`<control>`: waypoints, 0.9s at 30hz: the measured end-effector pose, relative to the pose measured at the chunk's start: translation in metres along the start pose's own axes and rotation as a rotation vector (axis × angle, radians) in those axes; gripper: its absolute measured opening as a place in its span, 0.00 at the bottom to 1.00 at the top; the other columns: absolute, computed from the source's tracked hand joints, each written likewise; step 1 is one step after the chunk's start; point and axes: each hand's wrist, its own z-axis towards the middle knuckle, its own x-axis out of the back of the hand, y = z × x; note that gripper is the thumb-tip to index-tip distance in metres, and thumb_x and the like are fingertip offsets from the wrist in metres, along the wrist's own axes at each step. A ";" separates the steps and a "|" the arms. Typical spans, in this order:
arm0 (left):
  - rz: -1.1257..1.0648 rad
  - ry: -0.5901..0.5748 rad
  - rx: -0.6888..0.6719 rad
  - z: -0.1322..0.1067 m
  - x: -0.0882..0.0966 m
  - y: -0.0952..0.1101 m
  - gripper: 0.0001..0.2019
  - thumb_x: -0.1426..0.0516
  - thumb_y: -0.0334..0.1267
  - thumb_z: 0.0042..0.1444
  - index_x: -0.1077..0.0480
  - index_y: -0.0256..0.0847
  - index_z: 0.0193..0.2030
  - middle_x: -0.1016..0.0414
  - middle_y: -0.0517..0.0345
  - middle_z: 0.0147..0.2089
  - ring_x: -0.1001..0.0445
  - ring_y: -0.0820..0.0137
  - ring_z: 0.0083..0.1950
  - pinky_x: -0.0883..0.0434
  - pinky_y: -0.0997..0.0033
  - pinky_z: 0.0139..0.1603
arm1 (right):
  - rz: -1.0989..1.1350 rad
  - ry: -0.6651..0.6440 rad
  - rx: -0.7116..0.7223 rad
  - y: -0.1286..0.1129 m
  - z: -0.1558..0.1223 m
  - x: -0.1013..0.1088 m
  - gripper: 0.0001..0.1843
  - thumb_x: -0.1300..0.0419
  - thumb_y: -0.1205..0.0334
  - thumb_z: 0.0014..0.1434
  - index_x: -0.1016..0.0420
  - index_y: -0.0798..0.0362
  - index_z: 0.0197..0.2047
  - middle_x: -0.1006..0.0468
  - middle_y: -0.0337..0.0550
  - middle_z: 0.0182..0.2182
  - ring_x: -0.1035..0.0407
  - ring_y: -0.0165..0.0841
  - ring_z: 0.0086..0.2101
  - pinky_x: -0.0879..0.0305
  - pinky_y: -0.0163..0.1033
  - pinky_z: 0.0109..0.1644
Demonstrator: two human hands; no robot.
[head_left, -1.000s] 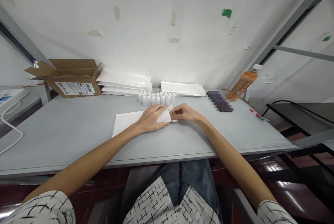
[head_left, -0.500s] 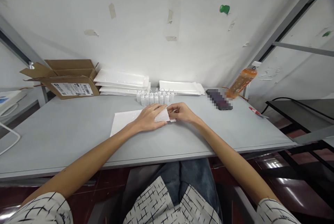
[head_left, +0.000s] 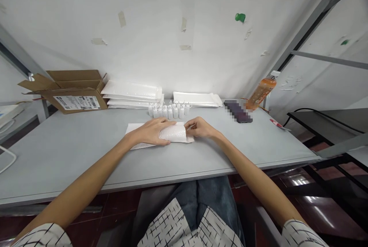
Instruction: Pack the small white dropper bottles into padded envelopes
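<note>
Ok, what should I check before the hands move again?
1. Left hand lying on the white bubble-wrap pouch: ok.
2. Right hand touching the pouch's right end: ok.
3. Flat white rectangular padded mailer under the pouch, on the long grey table: ok.
4. Small white plastic bottles standing upright in a row, apart from both hands: ok.
5. Anything inside the pouch: cannot tell.

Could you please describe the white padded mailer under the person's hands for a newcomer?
On the grey table, below the row of small white bottles, lies a white padded mailer. Unlike the mailers stacked by the wall, it sits under the left hand and right hand.
</note>
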 end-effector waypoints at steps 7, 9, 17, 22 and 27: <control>-0.080 -0.018 0.032 0.002 0.007 0.008 0.32 0.43 0.50 0.55 0.38 0.49 0.67 0.28 0.54 0.49 0.27 0.60 0.48 0.31 0.67 0.45 | 0.127 -0.057 0.040 -0.004 -0.003 0.003 0.18 0.35 0.62 0.48 0.18 0.57 0.44 0.18 0.44 0.36 0.39 0.22 0.17 0.40 0.33 0.22; -0.081 -0.010 0.042 0.002 0.010 0.007 0.32 0.43 0.51 0.55 0.38 0.48 0.67 0.28 0.53 0.48 0.27 0.59 0.48 0.30 0.65 0.46 | 0.099 0.021 0.025 -0.006 -0.006 0.011 0.19 0.32 0.57 0.48 0.18 0.56 0.43 0.18 0.47 0.41 0.38 0.21 0.16 0.39 0.34 0.21; -0.282 0.169 0.011 0.004 0.014 0.005 0.33 0.39 0.51 0.55 0.36 0.44 0.66 0.30 0.49 0.62 0.31 0.55 0.59 0.32 0.58 0.59 | 0.261 0.327 0.161 -0.018 -0.017 0.030 0.16 0.34 0.51 0.51 0.19 0.54 0.38 0.17 0.48 0.38 0.43 0.21 0.14 0.49 0.34 0.17; -0.728 0.256 -0.009 -0.002 0.032 0.010 0.31 0.36 0.48 0.53 0.33 0.42 0.63 0.30 0.48 0.62 0.30 0.54 0.60 0.31 0.58 0.59 | 0.297 0.685 0.198 -0.006 -0.013 0.052 0.17 0.32 0.49 0.49 0.21 0.55 0.34 0.18 0.47 0.35 0.37 0.24 0.18 0.49 0.33 0.18; -0.911 0.604 -0.070 0.002 0.030 0.016 0.30 0.35 0.47 0.51 0.31 0.37 0.60 0.28 0.46 0.59 0.29 0.52 0.59 0.30 0.59 0.57 | 0.182 0.668 0.084 0.010 -0.007 0.058 0.17 0.33 0.52 0.49 0.22 0.55 0.37 0.20 0.47 0.35 0.34 0.25 0.18 0.48 0.32 0.18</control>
